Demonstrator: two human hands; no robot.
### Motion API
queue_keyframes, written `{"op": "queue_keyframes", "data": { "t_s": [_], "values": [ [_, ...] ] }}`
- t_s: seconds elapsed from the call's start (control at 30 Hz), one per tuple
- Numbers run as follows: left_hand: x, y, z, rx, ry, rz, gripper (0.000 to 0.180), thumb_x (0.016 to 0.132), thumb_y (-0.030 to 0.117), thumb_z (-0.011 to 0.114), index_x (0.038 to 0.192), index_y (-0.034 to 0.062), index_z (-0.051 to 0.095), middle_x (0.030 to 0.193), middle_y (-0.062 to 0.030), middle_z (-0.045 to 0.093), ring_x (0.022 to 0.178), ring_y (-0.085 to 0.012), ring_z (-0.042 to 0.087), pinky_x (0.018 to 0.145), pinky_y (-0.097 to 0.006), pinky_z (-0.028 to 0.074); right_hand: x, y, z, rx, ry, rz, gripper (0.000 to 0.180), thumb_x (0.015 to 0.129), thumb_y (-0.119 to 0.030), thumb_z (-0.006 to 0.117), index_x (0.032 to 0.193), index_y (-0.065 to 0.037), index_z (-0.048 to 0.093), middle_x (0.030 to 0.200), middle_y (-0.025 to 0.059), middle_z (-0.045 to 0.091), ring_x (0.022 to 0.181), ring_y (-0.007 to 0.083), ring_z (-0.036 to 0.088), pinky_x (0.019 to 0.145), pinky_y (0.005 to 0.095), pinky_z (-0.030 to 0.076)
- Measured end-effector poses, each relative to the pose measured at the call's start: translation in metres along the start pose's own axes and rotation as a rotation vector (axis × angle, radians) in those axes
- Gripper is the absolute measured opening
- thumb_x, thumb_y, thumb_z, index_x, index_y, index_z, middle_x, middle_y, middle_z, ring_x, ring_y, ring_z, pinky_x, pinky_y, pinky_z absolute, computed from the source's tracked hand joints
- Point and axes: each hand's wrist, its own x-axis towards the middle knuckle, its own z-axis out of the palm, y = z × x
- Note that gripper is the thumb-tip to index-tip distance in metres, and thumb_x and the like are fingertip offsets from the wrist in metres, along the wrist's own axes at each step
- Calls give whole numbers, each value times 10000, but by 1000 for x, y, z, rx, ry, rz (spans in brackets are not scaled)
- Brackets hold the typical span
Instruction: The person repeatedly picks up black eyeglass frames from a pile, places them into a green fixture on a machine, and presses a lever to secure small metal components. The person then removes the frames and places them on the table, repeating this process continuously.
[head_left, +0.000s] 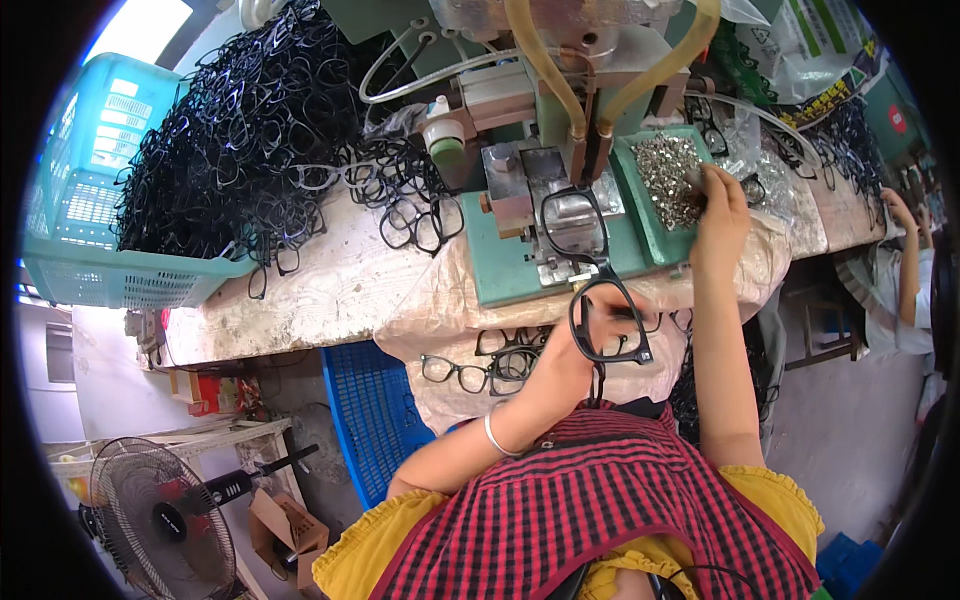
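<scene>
My left hand (592, 335), with a white bangle at the wrist, is closed on a black eyeglass frame (604, 268). The frame has no lenses; its upper rim reaches over the front of the machine's metal fixture (560, 205). My right hand (722, 215) is at the right side of a green tray (650, 250), its fingers curled together at the edge of a heap of small shiny metal parts (668, 180). Whatever may be between those fingertips is too small to tell. Two brown tubes (545, 65) run down to the upright electrodes (590, 155) just above the fixture.
Left of the machine, a large pile of black eyeglass frames (230, 130) fills a turquoise basket (130, 275). More loose frames (420, 222) lie beside it and on the cloth (430, 385) at my lap. A blue crate (365, 420) and a fan (165, 520) stand below left. Another person's arm (908, 260) shows far right.
</scene>
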Motion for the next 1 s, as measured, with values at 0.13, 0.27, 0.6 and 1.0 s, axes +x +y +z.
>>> {"op": "queue_keyframes", "data": {
  "t_s": [0.13, 0.27, 0.6, 1.0],
  "values": [
    [-4, 43, -9, -98, -584, -584, 471, 1071, 417, 390, 984, 0, 589, 825, -118, 676, 733, -197, 663, 682, -301, 542, 11, 6, 11, 79, -182, 46, 119, 920, -64, 674, 1016, 6, 688, 895, -2, 669, 828, 60, 599, 771, 199, 464],
    [-9, 55, -107, 1207, -289, 337, 143, 929, 148, 552, 921, 27, 629, 799, -119, 627, 646, -219, 600, 600, -333, 489, 8, -22, 9, 8, -261, -35, 126, 899, -25, 684, 1023, -5, 697, 917, 4, 685, 844, 65, 611, 779, 205, 472],
    [64, 86, -243, 1727, 511, 32, 325, 976, 423, 537, 1215, 267, 691, 925, -169, 712, 861, -384, 668, 730, -439, 528, 1, -34, 4, -448, -309, -94, 166, 863, -75, 723, 1004, 11, 707, 912, 22, 716, 830, 95, 639, 783, 232, 488],
    [3, 154, -201, 825, 665, 378, 232, 898, 27, 712, 1127, 16, 676, 872, 57, 585, 732, -30, 479, 651, -184, 397, -42, -106, 35, -198, -579, -331, 129, 794, -15, 702, 922, -3, 695, 930, 75, 693, 908, 166, 643, 848, 287, 482]
  ]
}}
